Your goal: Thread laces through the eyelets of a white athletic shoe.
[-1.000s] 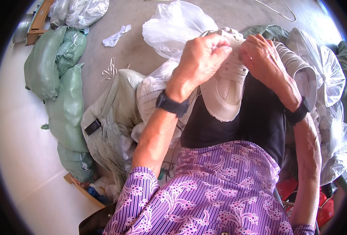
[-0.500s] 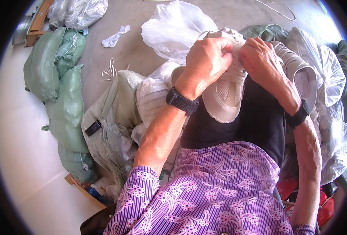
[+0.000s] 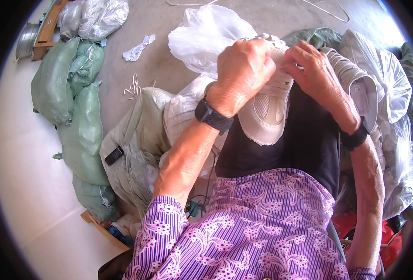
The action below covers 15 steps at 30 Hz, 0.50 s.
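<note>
A beige sneaker [image 3: 265, 122] with a mesh toe and flat laces rests on my black-trousered lap, its toe turned toward me. Over its left upper edge my left hand [image 3: 244, 70] is closed, thumb near the eyelets. At the right edge of the lacing, my right hand [image 3: 316, 74] pinches with thumb and forefinger at what looks like a shoelace; the lace between the fingertips is too small to make out clearly. The backs of my hands hide part of the tongue and upper eyelets.
Stacked beige shoes [image 3: 344, 70] and clear plastic bags [image 3: 395, 88] crowd my right side. A crumpled clear bag [image 3: 206, 35] lies ahead. Green sacks [image 3: 78, 135] line the left wall, and a pale sack [image 3: 132, 140] with a small black device [image 3: 114, 155] stands nearer. Loose laces [image 3: 133, 87] lie beyond it.
My right hand's fingers have lifted and spread slightly, and its thumb and forefinger show more. My left hand has turned a little to the left. The sneaker stays almost in place.
</note>
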Available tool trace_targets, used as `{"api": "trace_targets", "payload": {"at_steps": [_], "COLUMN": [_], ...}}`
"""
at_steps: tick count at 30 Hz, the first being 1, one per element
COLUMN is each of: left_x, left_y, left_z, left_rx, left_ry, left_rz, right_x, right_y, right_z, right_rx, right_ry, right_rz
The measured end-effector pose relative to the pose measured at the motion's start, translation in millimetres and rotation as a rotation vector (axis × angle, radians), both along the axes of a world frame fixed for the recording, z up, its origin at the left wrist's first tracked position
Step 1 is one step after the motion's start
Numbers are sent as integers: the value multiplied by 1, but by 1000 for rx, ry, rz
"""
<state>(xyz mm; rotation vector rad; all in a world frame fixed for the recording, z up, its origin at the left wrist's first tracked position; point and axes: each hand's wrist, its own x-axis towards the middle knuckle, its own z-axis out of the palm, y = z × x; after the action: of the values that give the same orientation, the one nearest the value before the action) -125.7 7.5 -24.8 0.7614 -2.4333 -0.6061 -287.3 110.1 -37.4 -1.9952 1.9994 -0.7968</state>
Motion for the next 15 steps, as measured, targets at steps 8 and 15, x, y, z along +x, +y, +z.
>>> {"api": "trace_targets", "payload": {"at_steps": [8, 15], "left_x": [36, 68], "left_y": [-68, -101], "left_z": [10, -1], "left_rx": [-114, 155], "left_ry": [72, 251], "left_rz": [318, 491], "right_x": [-17, -22], "right_y": [10, 6], "right_z": [-2, -6], "right_rx": [-67, 3], "right_ry": [106, -1], "right_rz": [-4, 8]}}
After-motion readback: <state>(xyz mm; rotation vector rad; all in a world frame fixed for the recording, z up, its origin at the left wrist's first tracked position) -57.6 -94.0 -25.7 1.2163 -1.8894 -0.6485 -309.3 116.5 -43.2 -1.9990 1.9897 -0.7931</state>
